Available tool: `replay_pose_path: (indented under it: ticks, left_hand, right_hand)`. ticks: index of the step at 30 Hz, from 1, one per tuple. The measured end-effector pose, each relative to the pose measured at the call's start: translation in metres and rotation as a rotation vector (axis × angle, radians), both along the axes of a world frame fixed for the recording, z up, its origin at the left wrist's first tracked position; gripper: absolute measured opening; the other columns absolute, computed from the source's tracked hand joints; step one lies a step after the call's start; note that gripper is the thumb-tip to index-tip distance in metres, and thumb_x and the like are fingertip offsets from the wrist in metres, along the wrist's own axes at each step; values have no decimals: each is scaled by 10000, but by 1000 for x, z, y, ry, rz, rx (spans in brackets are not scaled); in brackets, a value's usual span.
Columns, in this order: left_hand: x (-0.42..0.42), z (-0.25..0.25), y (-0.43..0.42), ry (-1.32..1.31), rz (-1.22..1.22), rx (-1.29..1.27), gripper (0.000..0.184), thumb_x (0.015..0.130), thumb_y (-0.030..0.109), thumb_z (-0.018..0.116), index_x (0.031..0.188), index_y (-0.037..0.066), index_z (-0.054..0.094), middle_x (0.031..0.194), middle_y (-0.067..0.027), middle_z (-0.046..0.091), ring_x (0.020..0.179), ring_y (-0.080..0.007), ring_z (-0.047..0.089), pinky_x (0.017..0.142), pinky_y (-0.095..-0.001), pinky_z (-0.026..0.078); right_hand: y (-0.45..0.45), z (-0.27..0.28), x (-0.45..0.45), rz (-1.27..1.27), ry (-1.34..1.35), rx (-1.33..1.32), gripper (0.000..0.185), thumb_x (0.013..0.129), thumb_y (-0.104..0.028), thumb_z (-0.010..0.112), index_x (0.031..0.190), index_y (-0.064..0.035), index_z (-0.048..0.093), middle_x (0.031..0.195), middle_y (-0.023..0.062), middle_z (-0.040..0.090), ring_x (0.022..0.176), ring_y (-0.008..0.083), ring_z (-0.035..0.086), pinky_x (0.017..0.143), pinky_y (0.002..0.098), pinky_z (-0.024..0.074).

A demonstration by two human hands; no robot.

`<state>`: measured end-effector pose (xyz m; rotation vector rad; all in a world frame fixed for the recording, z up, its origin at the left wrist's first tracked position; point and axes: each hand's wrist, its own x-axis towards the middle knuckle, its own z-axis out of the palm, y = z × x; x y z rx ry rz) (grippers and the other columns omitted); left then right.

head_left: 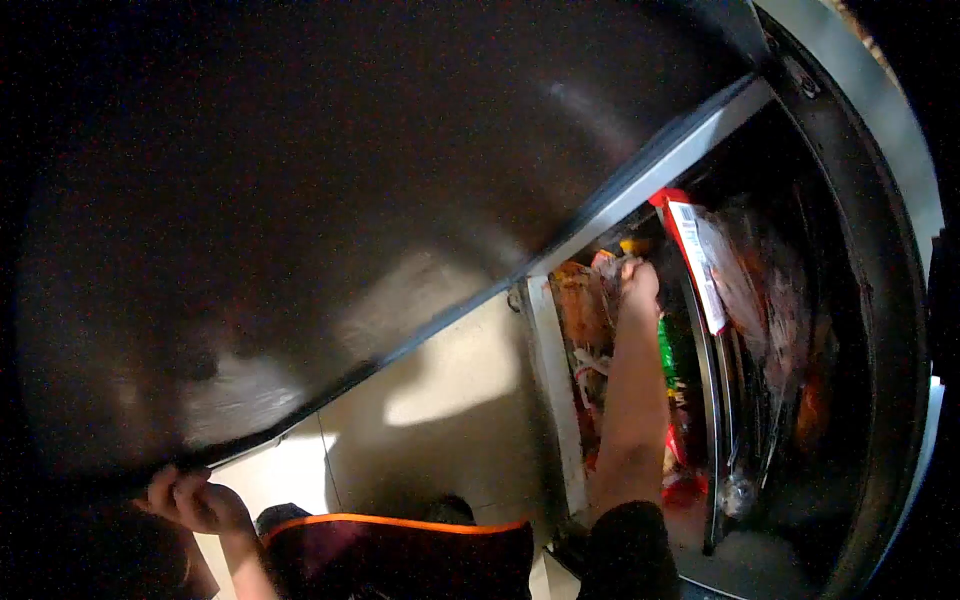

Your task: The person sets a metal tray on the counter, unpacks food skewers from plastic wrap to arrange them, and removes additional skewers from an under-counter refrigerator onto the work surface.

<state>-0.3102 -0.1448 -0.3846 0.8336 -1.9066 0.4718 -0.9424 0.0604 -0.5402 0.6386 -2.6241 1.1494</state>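
My left hand (195,502) is at the lower left, its fingers curled at the edge of a large dark door (300,200) that looks like a fridge or freezer door. My right hand (640,285) reaches into an open drawer (560,390) full of packaged food. Its fingers are closed among the packets near the far end, and what they hold is hidden. Beside the right forearm lies a green packet (667,350). An orange-brown bag (580,305) is left of the hand, and a red packet (680,485) lies closer to me.
Right of the drawer, a red-and-white packet (697,260) and clear plastic bags (750,290) stand in a dark compartment. A curved dark rim (875,300) bounds the right side. Pale floor tiles (450,380) show below the door, partly in shadow.
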Motion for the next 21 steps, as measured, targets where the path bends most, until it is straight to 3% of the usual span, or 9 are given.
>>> replay_pose_path:
  ticks: [2,3,6,8,9,12,14,18,21]
  left_hand:
    - [16,-11,-4,-7,34,-16,187,810,232,443,705,109,537,918,-92,540,978,-227,455,1027,-493,94]
    - [13,-11,-2,4,33,-18,187,810,232,443,705,109,537,918,-92,540,978,-227,455,1027,-493,94]
    - [7,-1,3,-10,39,-65,188,816,226,444,708,103,537,927,-94,539,978,-234,453,1011,-493,125]
    - [-2,3,10,45,20,-26,191,657,-24,464,636,150,538,953,-45,518,988,-223,421,1008,-440,131]
    - [-3,2,10,52,15,-26,191,657,-24,464,636,150,538,953,-45,518,988,-223,421,1008,-440,131]
    - [-5,-2,4,89,-26,33,201,656,-32,452,635,146,542,953,-48,513,977,-222,419,995,-431,144]
    - [-4,-6,-2,159,-132,112,206,656,-35,444,641,143,546,958,-46,510,974,-221,416,994,-429,137]
    - [4,-11,12,179,-101,134,254,645,-55,442,660,174,550,957,-27,508,987,-193,422,1014,-451,93]
    - [5,-4,16,125,-49,143,266,666,-57,461,664,194,549,955,-2,515,986,-176,444,1018,-468,78]
  right_hand:
    - [2,1,-25,172,-44,-32,237,863,-269,435,829,-61,542,781,83,564,652,144,537,531,282,425]
    - [-2,-2,-34,201,-30,-44,234,872,-261,425,826,-60,534,776,80,559,646,139,530,526,276,420]
    - [-14,-6,-34,138,-113,-53,247,881,-258,432,873,-27,519,794,88,562,661,146,539,545,268,426]
    - [-21,6,-26,-23,-298,-30,339,862,-284,485,975,33,522,853,119,589,716,180,582,606,276,458]
    - [-25,14,-20,-105,-389,-19,400,853,-297,512,1025,64,524,882,134,603,743,197,603,636,280,474]
    - [-38,156,97,-122,123,191,387,833,-282,477,1070,19,535,983,253,570,923,402,537,826,420,406]
    - [-24,156,101,-31,-62,198,383,841,-207,497,1153,15,479,1177,243,476,1100,353,457,918,357,358]
    - [4,119,147,251,348,68,312,861,-153,446,1144,-33,505,973,148,584,944,308,539,818,363,428]
    - [8,111,235,347,21,-177,220,797,-73,483,1002,-51,560,801,113,557,755,269,526,687,365,429]
